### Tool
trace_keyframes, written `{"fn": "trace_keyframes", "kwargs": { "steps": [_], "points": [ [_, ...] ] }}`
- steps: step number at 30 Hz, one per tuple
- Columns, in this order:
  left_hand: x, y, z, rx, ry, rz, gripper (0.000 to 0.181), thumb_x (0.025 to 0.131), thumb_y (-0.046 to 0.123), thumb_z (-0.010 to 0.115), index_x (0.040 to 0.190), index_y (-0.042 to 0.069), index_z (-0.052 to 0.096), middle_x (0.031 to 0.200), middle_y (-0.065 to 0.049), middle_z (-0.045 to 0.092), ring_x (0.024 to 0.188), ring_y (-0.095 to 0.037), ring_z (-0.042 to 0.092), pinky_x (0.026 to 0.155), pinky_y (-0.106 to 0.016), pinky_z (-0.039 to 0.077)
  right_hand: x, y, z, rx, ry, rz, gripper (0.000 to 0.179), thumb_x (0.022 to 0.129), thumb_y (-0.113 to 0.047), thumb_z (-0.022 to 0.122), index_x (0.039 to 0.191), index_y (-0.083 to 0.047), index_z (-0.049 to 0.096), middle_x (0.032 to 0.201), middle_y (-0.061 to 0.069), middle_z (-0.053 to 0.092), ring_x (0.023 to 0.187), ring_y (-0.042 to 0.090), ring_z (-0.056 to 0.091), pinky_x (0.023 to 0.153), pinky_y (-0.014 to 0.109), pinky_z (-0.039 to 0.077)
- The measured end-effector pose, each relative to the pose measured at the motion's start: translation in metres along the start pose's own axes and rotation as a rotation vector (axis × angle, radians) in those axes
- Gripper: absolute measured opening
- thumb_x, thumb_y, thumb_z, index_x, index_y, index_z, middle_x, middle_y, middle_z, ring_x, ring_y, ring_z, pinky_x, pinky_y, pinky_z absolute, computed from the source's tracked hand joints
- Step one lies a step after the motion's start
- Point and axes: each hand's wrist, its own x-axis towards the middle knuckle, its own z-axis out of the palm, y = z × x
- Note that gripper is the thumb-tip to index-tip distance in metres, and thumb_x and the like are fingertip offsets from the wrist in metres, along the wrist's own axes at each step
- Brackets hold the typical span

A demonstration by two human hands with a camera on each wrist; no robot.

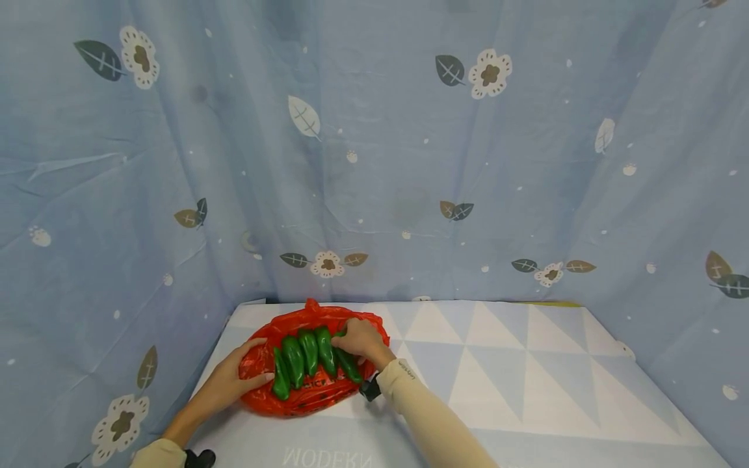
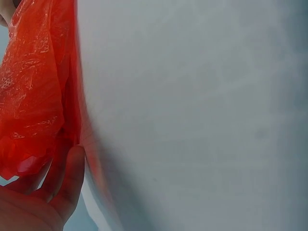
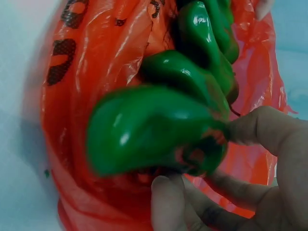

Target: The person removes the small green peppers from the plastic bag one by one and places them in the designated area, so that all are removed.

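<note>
A red plastic bag (image 1: 298,408) lies spread on the table, with several glossy green peppers side by side in a row on it. At the row's right end, my right hand (image 1: 363,339) pinches one green pepper (image 1: 349,366) near its stem end between thumb and fingers. That pepper's rounded end points away from the hand in the right wrist view, over the bag. My left hand (image 1: 228,377) touches the bag's left edge, fingers spread and only slightly bent. Along the bag's side, its fingers (image 2: 72,178) show in the left wrist view.
A white and pale blue table cover (image 1: 497,364) with triangles extends to the right of the bag. Blue curtains (image 1: 398,162) with flowers and leaves hang behind the table and at both sides. Black printing marks the bag.
</note>
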Motion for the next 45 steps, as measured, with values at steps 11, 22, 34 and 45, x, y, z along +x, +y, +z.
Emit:
{"fn": "trace_keyframes", "kwargs": {
  "steps": [11, 22, 34, 45],
  "points": [
    [0.0, -0.001, 0.001, 0.009, 0.0, -0.009, 0.085, 0.088, 0.048, 0.08, 0.154, 0.015, 0.04, 0.156, -0.027, 0.039, 0.142, -0.051, 0.038, 0.105, -0.067, 0.043, -0.007, 0.002, -0.005, 0.108, -0.009, -0.018, 0.03, 0.086, -0.032, 0.084, 0.097, -0.007, 0.069, 0.078, 0.004, 0.064, 0.05, 0.019, 0.063, 0.042, 0.033, 0.055],
    [0.002, -0.004, 0.0, 0.015, 0.009, -0.003, 0.086, 0.087, 0.049, 0.081, 0.155, 0.015, 0.04, 0.154, -0.028, 0.04, 0.139, -0.052, 0.041, 0.101, -0.067, 0.047, -0.02, 0.009, -0.025, 0.338, -0.098, -0.083, 0.031, 0.087, -0.031, 0.083, 0.104, -0.01, 0.068, 0.081, 0.009, 0.068, 0.05, 0.02, 0.06, 0.046, 0.035, 0.056],
    [0.0, 0.002, 0.0, 0.026, -0.015, -0.027, 0.088, 0.087, 0.049, 0.081, 0.156, 0.014, 0.038, 0.156, -0.029, 0.037, 0.142, -0.052, 0.037, 0.104, -0.068, 0.043, -0.031, 0.014, -0.038, 0.399, -0.138, -0.149, 0.028, 0.089, -0.031, 0.082, 0.106, -0.015, 0.068, 0.088, 0.009, 0.068, 0.054, 0.023, 0.062, 0.052, 0.039, 0.059],
    [0.0, 0.0, 0.0, 0.032, -0.014, -0.016, 0.088, 0.087, 0.048, 0.081, 0.155, 0.013, 0.038, 0.155, -0.03, 0.038, 0.14, -0.053, 0.039, 0.102, -0.067, 0.046, -0.039, 0.018, -0.059, 0.427, -0.116, -0.158, 0.032, 0.089, -0.035, 0.081, 0.113, -0.018, 0.068, 0.084, 0.008, 0.073, 0.069, 0.03, 0.071, 0.068, 0.06, 0.06]
  ]
}}
